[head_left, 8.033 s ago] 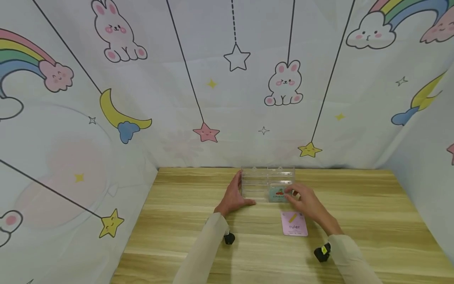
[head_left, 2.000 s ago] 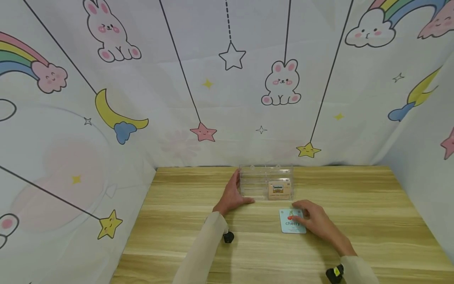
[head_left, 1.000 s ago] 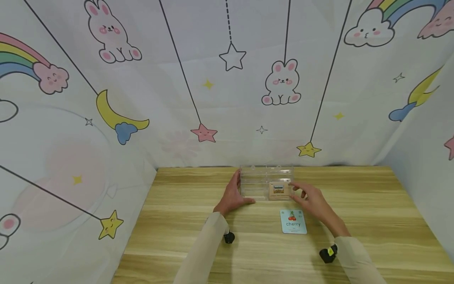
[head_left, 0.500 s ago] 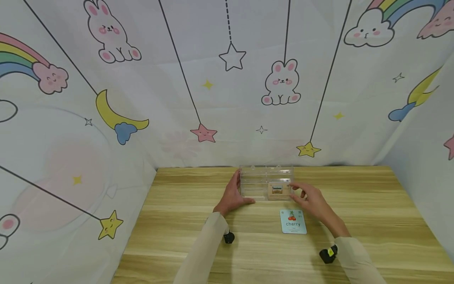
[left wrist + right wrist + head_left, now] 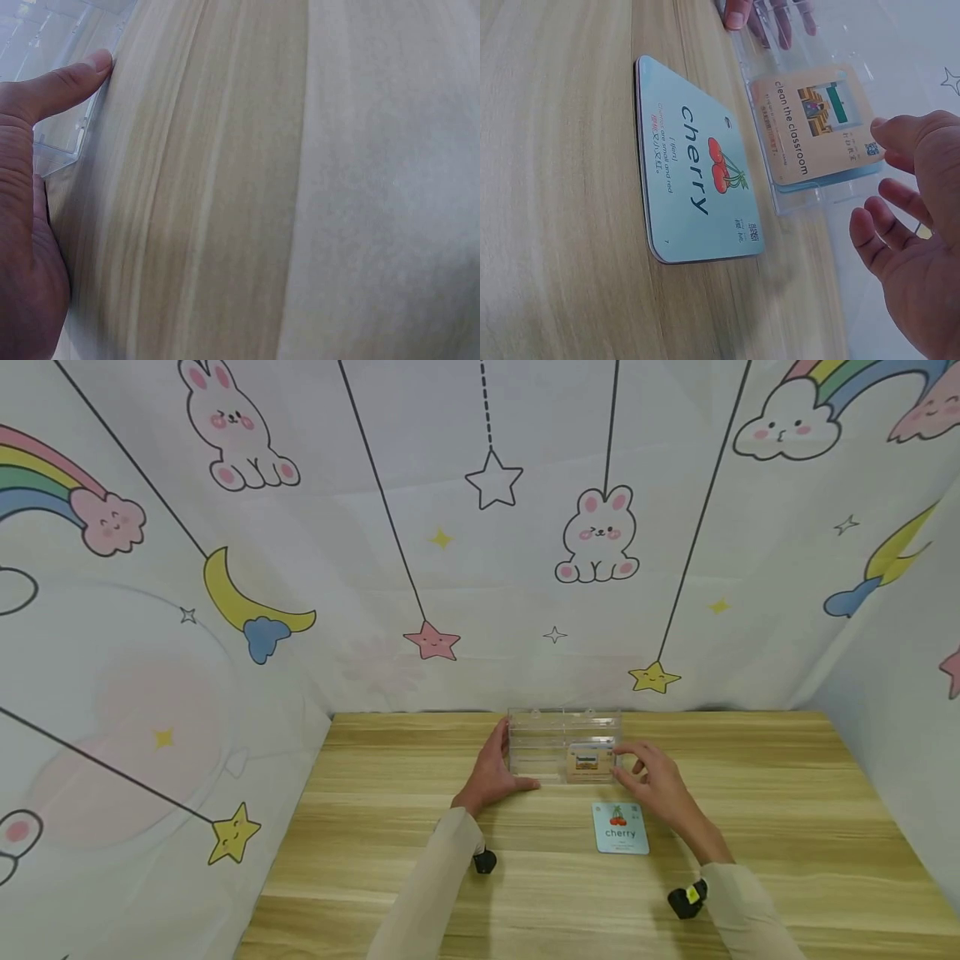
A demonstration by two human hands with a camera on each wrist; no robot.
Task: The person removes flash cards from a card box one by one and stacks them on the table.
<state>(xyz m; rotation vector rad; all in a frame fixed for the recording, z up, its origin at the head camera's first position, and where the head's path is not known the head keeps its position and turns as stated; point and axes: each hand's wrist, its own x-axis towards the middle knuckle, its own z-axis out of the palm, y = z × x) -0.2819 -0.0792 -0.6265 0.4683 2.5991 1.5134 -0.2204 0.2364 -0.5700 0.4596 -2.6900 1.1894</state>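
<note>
A clear plastic display box (image 5: pixel 536 756) with several compartments stands against the back wall. My left hand (image 5: pixel 491 778) grips its left side, thumb along the front edge and fingers behind. In the lower right compartment is an orange flashcard (image 5: pixel 787 127) reading "clean the classroom", with a light blue card edge (image 5: pixel 847 176) showing behind it. My right hand (image 5: pixel 660 785) pinches the orange card at its right edge, the thumb tip on its corner in the right wrist view. A light blue "cherry" flashcard (image 5: pixel 620 841) lies face up on the table below the box, on top of other cards.
The wood-grain table (image 5: pixel 420 743) ends at a white cloth backdrop (image 5: pixel 375 568) printed with bunnies, stars and rainbows. Cloth walls also rise at the left and right. A black wrist camera (image 5: pixel 686 900) sits on the right wrist.
The cherry card moved from the box to the table, covering the ruler card. My right hand then left it and went up to the orange card. My left hand has stayed on the box.
</note>
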